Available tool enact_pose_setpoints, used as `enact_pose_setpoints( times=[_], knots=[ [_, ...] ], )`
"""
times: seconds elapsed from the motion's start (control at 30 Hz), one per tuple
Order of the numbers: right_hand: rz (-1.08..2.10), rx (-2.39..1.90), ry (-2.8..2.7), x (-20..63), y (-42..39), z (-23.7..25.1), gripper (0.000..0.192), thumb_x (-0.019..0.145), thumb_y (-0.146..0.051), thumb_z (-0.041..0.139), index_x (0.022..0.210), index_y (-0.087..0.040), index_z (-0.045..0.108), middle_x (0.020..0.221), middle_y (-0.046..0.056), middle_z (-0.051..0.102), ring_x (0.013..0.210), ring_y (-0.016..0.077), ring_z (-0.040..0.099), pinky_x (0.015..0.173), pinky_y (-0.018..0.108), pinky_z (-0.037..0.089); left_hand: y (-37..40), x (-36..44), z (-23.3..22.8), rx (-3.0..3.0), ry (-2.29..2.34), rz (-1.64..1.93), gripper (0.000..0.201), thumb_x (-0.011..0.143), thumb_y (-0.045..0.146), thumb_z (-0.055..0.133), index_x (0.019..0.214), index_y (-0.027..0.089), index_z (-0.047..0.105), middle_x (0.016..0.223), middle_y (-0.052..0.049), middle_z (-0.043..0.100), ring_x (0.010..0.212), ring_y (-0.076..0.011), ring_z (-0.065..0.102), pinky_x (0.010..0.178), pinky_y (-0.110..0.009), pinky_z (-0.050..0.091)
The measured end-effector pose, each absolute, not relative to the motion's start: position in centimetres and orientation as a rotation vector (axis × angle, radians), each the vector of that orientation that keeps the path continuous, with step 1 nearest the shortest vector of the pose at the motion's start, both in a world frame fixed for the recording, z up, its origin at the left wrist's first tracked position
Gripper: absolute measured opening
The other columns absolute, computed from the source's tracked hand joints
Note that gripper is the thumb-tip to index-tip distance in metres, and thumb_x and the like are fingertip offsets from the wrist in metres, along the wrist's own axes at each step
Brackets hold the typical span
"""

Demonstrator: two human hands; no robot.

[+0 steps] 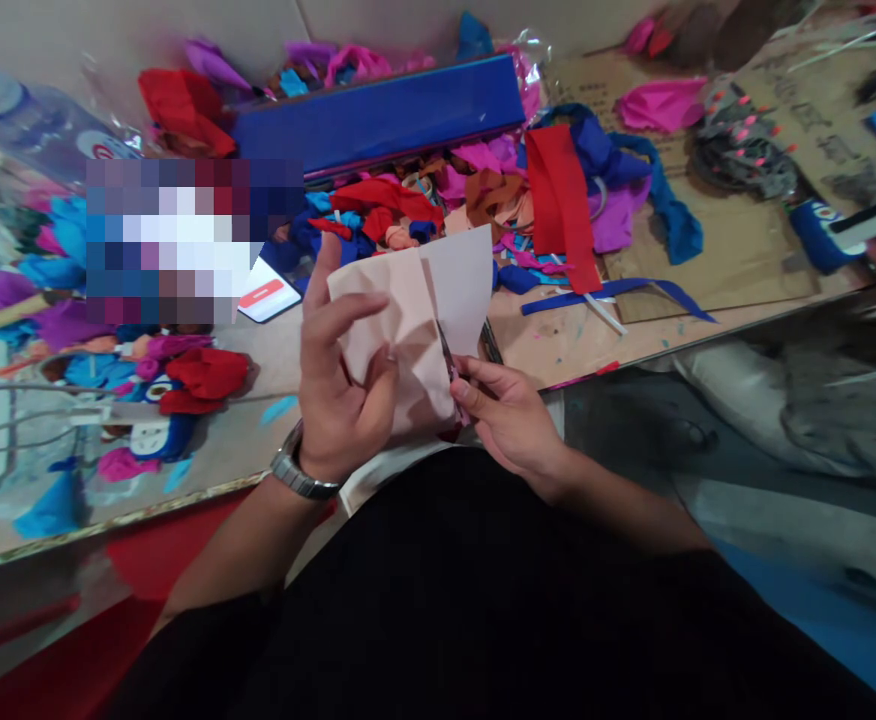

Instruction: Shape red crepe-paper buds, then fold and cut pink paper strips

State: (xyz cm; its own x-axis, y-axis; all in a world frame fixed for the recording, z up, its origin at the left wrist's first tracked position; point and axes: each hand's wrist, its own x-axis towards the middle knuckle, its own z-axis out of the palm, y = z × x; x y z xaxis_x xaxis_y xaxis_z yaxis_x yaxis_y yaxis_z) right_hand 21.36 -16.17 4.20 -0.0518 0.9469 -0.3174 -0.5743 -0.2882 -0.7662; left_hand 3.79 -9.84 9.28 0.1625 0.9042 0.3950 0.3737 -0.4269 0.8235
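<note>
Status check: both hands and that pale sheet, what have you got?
Left hand grips pale paper sheet. Right hand works scissors up its middle. Coloured paper scraps crowd the table behind.

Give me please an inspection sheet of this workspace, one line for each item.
Surface: worn wooden table, partly under cardboard.
Job's things: pale pink paper sheet, cut partway by scissors.
Clutter: coloured paper scraps, long blue box, red strip, plastic bottle.
Grippers: left hand grips the sheet; right hand works the scissors.
Cables: grey wires at the table's left.
Surroundings: grey cloth at right.
</note>
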Motion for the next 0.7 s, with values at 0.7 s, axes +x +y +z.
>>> enact_pose_setpoints(
  times=[0.7],
  knots=[
    [1.636, -0.98, -0.484, 20.9, -15.8, 5.1, 0.043, 0.075, -0.047, 0.096, 0.113, -0.029, 0.086, 0.081, -0.003, 0.069, 0.062, 0.0085, 0.044, 0.056, 0.024, 0.038, -9.3, 3.5, 9.0, 2.42, 1.061, 1.133, 0.055, 0.094, 0.006, 0.051, 0.14, 0.024, 0.074, 0.153, -0.015, 0.056, 0.144, -0.0346, 0.056, 0.119, -0.057, 0.052]
  ],
)
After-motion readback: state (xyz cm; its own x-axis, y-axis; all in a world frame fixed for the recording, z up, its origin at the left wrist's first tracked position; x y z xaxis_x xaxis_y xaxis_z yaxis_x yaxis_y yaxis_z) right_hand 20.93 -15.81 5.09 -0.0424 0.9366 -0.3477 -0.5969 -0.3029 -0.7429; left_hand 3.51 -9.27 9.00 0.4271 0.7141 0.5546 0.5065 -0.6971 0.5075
